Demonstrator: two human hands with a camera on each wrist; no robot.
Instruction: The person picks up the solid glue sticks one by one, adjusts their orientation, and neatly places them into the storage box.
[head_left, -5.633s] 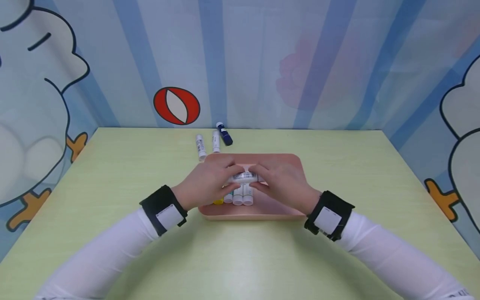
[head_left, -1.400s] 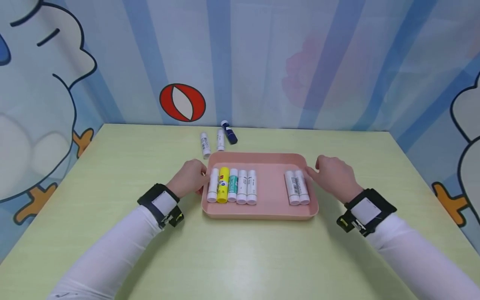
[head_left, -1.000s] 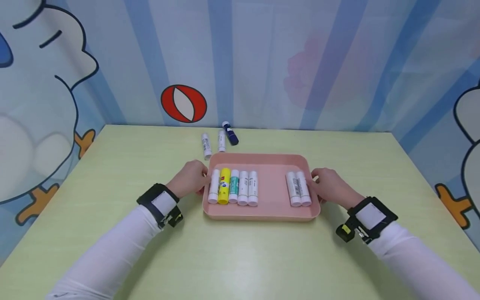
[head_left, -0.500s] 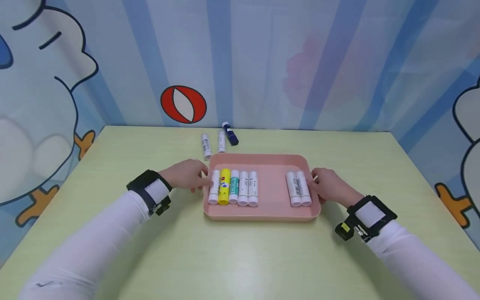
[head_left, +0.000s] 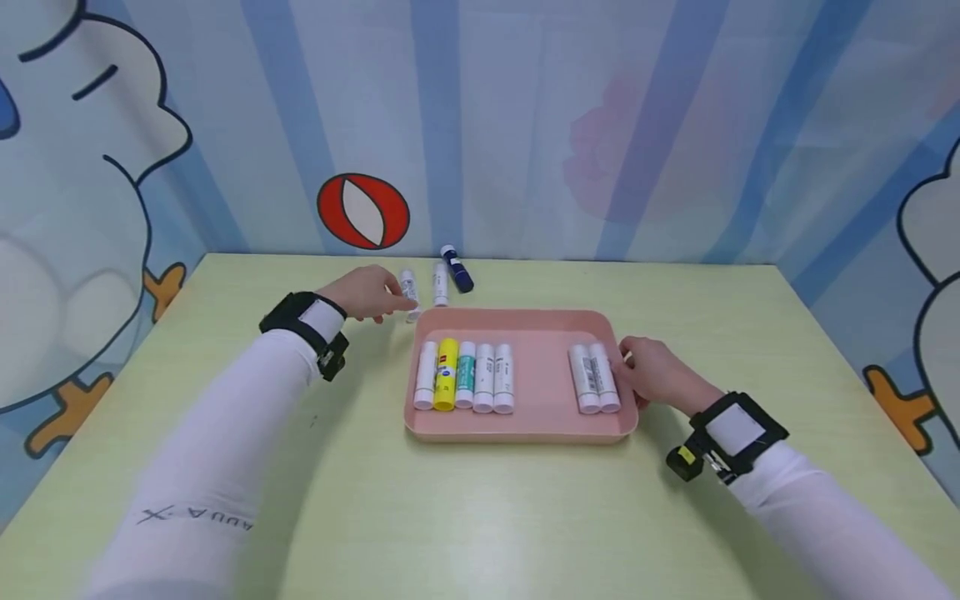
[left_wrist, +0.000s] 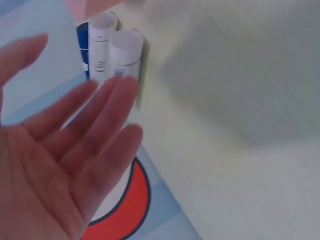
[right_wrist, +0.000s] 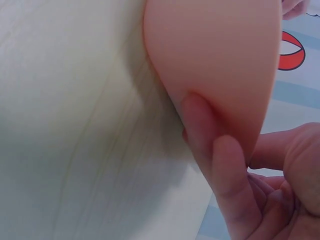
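My left hand (head_left: 365, 293) is at the back left, fingers loosely extended and holding nothing in the left wrist view. Its fingertips overlap a white glue stick (head_left: 409, 286) lying behind the pink tray (head_left: 540, 429). Beside that one lie another white glue stick (head_left: 440, 285) and a dark blue one (head_left: 457, 268). My right hand (head_left: 660, 371) grips the tray's right side, thumb over the rim and fingers against the outer wall (right_wrist: 220, 60). Inside the tray, white sticks, a yellow glue stick (head_left: 446, 375) and a green-labelled one (head_left: 465, 375) form a row on the left.
Two white glue sticks (head_left: 594, 377) lie side by side at the tray's right end. The pale wooden table (head_left: 480, 517) reaches back to a blue striped backdrop (head_left: 510, 125) with a red ball print.
My left hand has let go of the tray's left edge and moved back to the loose glue sticks. Earlier both hands held a white stick over the tray. My right hand now holds the tray.
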